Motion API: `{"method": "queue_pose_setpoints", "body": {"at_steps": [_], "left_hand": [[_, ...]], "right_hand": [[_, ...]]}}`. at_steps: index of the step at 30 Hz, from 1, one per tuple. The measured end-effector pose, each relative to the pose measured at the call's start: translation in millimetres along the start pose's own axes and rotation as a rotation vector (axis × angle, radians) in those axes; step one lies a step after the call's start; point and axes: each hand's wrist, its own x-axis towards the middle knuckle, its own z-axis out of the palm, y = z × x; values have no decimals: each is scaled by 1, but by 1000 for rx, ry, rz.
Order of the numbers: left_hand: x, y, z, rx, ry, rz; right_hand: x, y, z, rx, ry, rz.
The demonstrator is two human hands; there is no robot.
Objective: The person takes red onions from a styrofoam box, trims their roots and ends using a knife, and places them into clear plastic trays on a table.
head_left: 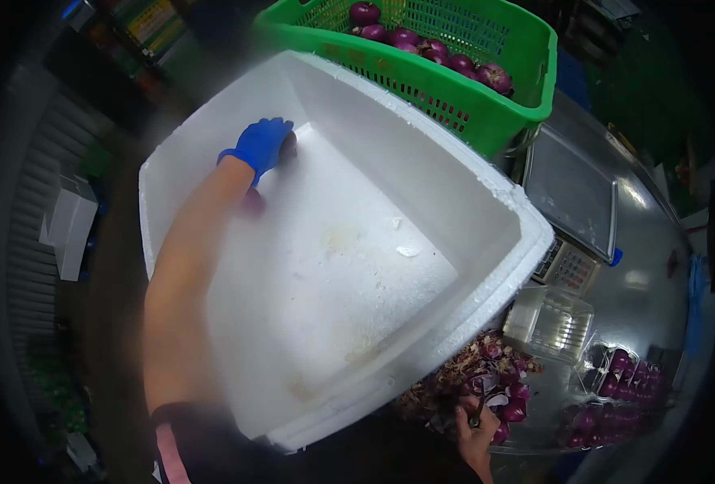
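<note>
My left hand [262, 145], in a blue glove, reaches into a white foam box [486, 181]. Its fingers are curled round a red onion [289, 145] near the far left corner. A second red onion [251, 202] shows blurred below the wrist, partly covered by my forearm. At the lower right, my bare right hand [476, 431] is closed on a small dark-handled tool [477, 415], perhaps a knife; its blade cannot be made out. Beside that hand lies a heap of red onions [515, 408] with loose dry skins and trimmings [470, 367].
Behind the box stands a green crate [486, 133] with several red onions [434, 50]. To the right are a scale [571, 266] with a metal pan, a clear plastic tray [549, 319] and packed red onions [631, 375] on a metal table [644, 310]. Foam scraps lie in the box.
</note>
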Motion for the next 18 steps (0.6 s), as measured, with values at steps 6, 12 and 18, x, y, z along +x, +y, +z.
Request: {"method": "queue_pose_setpoints", "body": {"at_steps": [6,12,18], "left_hand": [[43,-28,102,380,268,102],[26,-11,73,170,311,18],[-35,43,-24,-741,428,-23]], "right_hand": [[13,-5,7,5,21,86],[17,-12,8,-18,-21,-20],[18,9,4,-19,-53,-126]]}}
